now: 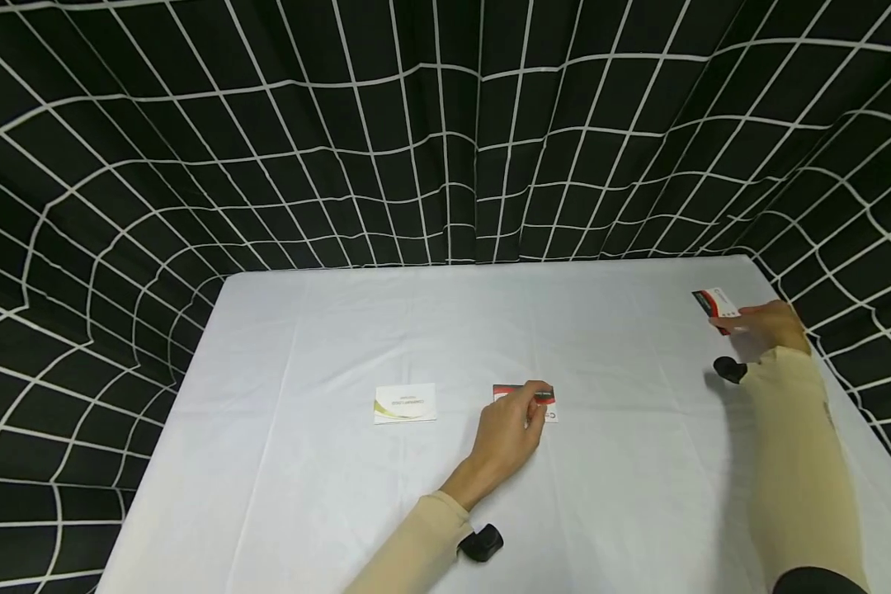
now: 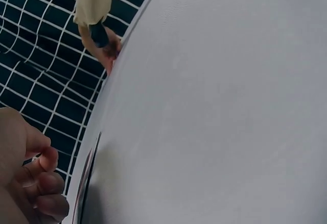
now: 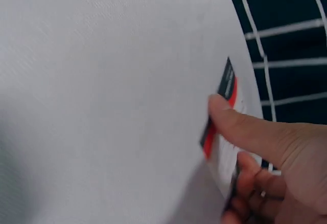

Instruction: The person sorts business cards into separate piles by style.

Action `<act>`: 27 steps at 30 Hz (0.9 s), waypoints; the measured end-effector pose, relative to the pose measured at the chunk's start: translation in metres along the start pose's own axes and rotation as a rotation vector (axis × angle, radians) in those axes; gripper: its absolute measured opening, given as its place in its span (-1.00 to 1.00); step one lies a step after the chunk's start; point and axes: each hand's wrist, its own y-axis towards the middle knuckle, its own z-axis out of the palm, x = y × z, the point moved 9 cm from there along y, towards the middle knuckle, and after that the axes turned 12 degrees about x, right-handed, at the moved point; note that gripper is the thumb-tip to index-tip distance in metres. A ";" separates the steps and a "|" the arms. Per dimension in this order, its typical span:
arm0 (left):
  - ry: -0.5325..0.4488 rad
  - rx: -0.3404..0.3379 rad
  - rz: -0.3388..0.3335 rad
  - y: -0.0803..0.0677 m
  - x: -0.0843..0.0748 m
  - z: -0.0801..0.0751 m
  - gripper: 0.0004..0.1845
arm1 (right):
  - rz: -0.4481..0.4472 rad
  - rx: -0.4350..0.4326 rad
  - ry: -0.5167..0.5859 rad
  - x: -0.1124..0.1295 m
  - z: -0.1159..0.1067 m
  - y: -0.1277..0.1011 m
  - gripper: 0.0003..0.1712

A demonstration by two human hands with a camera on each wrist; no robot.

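At the far right of the table, my right hand (image 1: 772, 323) holds a business card (image 1: 716, 302) with a black-and-red band along one edge. In the right wrist view the thumb lies across the band of this card (image 3: 227, 83), and the other fingers are curled beneath. My left hand (image 1: 506, 429) is over a similar black, red and white card (image 1: 501, 390) near the table's middle, partly covering it. The left fingers are loosely curled beside that card's edge (image 2: 87, 178) in the left wrist view, with nothing seen between them.
A white card with a yellow-green curve (image 1: 407, 403) lies left of the left hand. The white tablecloth (image 1: 327, 330) spans the table, whose back and right edges meet a black curtain with a white grid (image 1: 460, 124). Black straps sit at both wrists.
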 end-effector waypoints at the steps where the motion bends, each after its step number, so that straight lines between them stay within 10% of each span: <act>1: -0.007 0.003 -0.008 0.001 0.002 0.000 -0.73 | -0.004 0.003 -0.002 0.004 0.001 -0.002 0.03; 8: -0.138 0.115 -0.080 0.020 0.014 0.006 -0.78 | -0.162 -0.022 0.126 0.027 0.021 -0.013 -0.29; 15: -0.621 0.263 -0.254 0.064 0.011 0.041 -0.65 | -0.196 0.148 0.455 0.041 0.079 -0.028 -0.25; 20: -0.550 0.345 -0.288 0.077 -0.003 0.057 -0.43 | -0.285 0.167 0.491 0.065 0.123 -0.057 -0.32; 27: -0.794 0.261 -0.478 0.070 0.010 0.062 -0.39 | -0.431 0.262 0.464 0.101 0.174 -0.104 -0.39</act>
